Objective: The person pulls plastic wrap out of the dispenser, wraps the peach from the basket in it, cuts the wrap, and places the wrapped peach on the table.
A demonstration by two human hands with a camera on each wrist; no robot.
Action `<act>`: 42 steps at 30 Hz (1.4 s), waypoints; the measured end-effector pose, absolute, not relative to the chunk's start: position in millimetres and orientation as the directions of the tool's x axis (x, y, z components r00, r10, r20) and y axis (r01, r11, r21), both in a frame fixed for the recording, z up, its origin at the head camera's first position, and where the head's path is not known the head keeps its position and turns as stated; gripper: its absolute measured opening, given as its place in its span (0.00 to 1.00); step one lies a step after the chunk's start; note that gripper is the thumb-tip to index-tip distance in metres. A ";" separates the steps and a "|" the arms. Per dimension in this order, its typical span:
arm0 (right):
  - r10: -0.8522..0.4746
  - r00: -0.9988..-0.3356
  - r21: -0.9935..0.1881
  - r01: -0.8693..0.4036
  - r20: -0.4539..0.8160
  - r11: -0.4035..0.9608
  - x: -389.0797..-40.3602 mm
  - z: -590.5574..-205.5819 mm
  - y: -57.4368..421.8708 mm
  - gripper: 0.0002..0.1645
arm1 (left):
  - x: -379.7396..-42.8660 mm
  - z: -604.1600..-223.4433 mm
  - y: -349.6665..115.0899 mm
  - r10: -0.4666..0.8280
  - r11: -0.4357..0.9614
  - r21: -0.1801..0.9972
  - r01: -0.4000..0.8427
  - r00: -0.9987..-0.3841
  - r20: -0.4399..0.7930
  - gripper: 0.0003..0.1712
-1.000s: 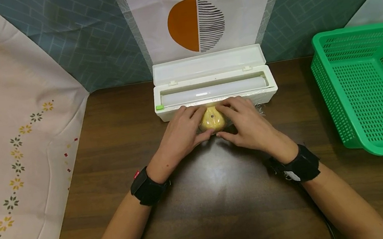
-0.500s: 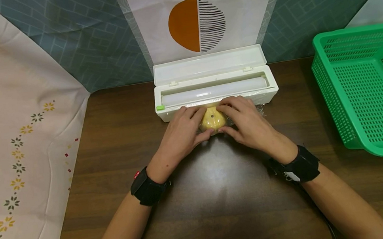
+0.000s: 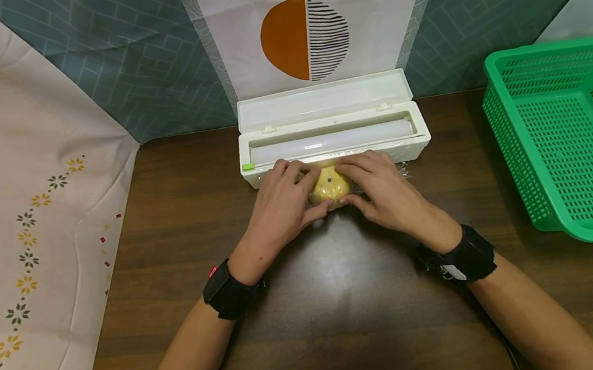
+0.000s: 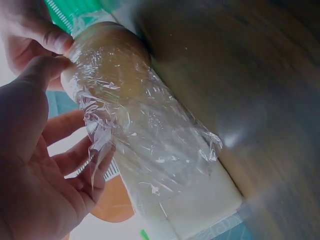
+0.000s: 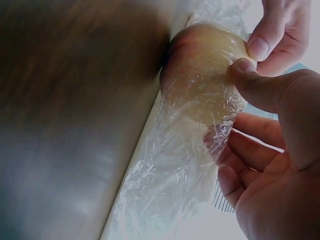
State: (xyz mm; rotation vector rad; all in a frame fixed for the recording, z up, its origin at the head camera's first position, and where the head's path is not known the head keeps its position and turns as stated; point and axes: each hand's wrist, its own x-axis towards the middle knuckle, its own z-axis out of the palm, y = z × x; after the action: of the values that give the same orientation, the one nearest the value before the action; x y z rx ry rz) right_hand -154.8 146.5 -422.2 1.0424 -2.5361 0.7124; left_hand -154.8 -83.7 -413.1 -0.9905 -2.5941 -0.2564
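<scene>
A rounded yellow fruit [image 3: 331,188] with a small dark spot on top rests on the table, close against the front of a white box [image 3: 261,179]. Clear plastic wrap [image 4: 165,130] covers it; loose film spreads out on both sides. A reddish blush shows on the fruit [image 5: 200,70] in the right wrist view. My left hand [image 3: 283,204] pinches the film at its left side, thumb on the near side and fingers beyond. From the right, my right hand [image 3: 386,193] does likewise. The thumbs lie near each other on the fruit; some fingertips are hidden behind film.
The box's lid [image 3: 320,103] stands raised at the back, and a roll of plastic wrap [image 3: 332,141] lies inside. A green slider [image 3: 247,167] sits at its left front corner. To the right stands a green basket [image 3: 529,181] on the wooden table [image 3: 340,315].
My right thumb has moved in against the near side of the fruit. My left hand has shifted only slightly, while the fruit and box stay in place.
</scene>
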 end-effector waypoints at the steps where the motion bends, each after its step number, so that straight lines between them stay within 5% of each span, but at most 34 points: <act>1: -0.569 -0.687 -0.326 -0.721 0.453 0.612 -154.9 -422.0 146.5 0.33 | -154.8 -413.1 -83.5 0.607 0.739 0.040 0.672 -0.692 0.391 0.33; 17: -0.574 -0.688 -0.306 -0.719 0.445 0.625 -156.9 -423.0 148.0 0.32 | -153.7 -411.7 -82.1 0.589 0.723 0.132 0.678 -0.705 0.395 0.23; 29: -0.571 -0.710 -0.324 -0.700 0.413 0.636 -156.0 -422.1 147.8 0.33 | -151.8 -417.8 -77.5 0.597 0.758 0.062 0.649 -0.730 0.331 0.45; 42: -0.570 -0.713 -0.361 -0.700 0.408 0.616 -155.0 -422.4 146.6 0.32 | -150.9 -421.1 -74.5 0.609 0.754 0.052 0.655 -0.726 0.320 0.49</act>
State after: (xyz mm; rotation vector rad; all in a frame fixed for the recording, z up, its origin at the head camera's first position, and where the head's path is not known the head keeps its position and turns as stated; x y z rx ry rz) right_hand -155.0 146.6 -422.4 1.0385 -2.5895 0.7393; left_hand -150.9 -74.5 -421.1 -0.9849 -2.6686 -0.2337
